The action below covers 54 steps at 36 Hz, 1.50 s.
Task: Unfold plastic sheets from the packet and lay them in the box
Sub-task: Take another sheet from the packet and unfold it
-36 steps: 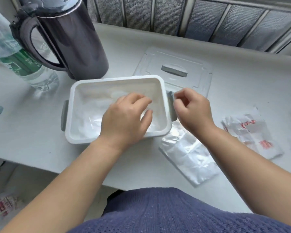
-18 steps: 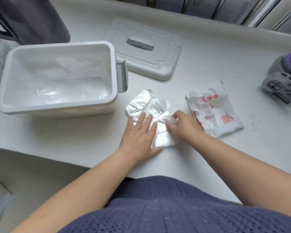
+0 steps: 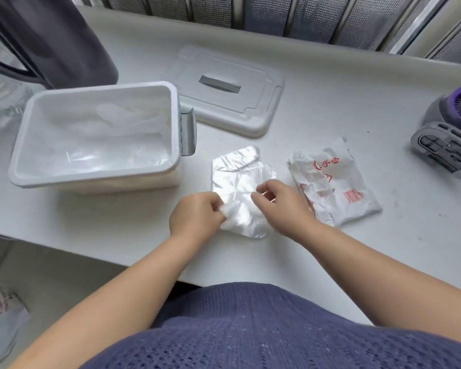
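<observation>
Pinching edges of plastic sheet (image 3: pixel 237 177), left hand (image 3: pixel 194 219) and right hand (image 3: pixel 280 206), beside box (image 3: pixel 176 123).

box (image 3: pixel 19 166) white | packet (image 3: pixel 338 187) white, red print | lid (image 3: pixel 253 123) white, grey slot

Bare desk (image 3: pixel 330 107) lies open between the lid (image 3: pixel 232 102) and the grey-and-purple device (image 3: pixel 447 139), and along the near edge in front of the box (image 3: pixel 96 179). The box mouth is open from above; its grey latch (image 3: pixel 188 131) juts toward the sheet stack (image 3: pixel 237 177). A dark jug (image 3: pixel 51 41) walls off the far left. The packet (image 3: pixel 333 182) lies just right of the stack.
</observation>
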### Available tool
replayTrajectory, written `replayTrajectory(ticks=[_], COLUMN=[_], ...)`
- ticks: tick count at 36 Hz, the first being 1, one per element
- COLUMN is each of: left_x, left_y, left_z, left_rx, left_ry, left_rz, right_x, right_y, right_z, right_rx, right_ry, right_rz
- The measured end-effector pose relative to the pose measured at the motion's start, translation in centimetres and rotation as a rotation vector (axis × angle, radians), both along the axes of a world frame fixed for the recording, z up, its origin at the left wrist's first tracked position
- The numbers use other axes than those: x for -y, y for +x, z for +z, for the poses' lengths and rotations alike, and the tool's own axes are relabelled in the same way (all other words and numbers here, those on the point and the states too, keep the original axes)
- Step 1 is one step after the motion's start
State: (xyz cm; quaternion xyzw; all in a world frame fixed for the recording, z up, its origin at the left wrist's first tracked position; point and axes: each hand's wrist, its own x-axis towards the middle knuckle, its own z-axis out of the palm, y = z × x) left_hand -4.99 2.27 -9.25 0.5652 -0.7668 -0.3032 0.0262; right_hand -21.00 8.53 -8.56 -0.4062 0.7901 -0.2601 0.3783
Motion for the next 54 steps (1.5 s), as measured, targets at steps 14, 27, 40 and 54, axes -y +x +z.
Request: replayTrajectory(ticks=[14, 27, 40, 54], left_x=[0.9, 1.5, 5.5, 11.1], left_y=[-0.6, 0.0, 0.6, 5.7], left_z=[4.1, 5.8, 9.3, 12.7], left_rx=[-0.593, -0.748, -0.740, -1.065], left_ry=[0.331, 0.450, 0.228, -0.065], left_rz=[0.256, 0.247, 0.228, 0.511], right_x=[1.0, 2.1, 3.9, 7.6], right_y=[1.7, 0.9, 4.0, 1.9], right_z=[0.9, 2.1, 6.9, 5.5], right_rx=[0.112, -0.213, 0.106, -0.576], right_ry=[-0.149, -0.060, -0.435, 0.105], right_rz=[0.133, 0.001, -0.039, -0.069])
